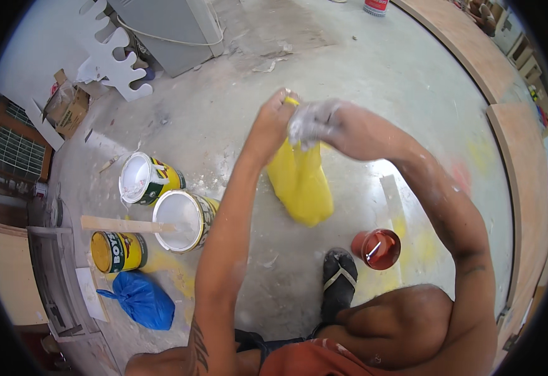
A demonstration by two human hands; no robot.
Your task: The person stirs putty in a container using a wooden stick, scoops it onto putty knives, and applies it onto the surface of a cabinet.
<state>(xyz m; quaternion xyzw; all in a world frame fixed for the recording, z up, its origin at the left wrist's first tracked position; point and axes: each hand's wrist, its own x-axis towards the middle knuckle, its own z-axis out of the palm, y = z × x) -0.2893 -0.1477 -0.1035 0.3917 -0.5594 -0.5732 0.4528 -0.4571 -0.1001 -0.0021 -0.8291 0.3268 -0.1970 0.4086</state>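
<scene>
A yellow plastic bag (302,188) hangs in front of me over the floor, its lower part bulging with contents I cannot see. My left hand (274,124) is closed on the gathered top of the bag. Closed beside it at the bag's neck is my right hand (329,126), its fingers coated in white. A bit of yellow plastic pokes up between the two hands. Exactly how the fingers grip the plastic is partly hidden.
On the left stand two paint pails (177,220) (137,177), a wooden stick (123,224) across one, and a smaller yellow tin (117,252). A knotted blue bag (141,302) lies nearer. A reddish-brown pot (377,249) with a tool stands right of my sandalled foot (340,282).
</scene>
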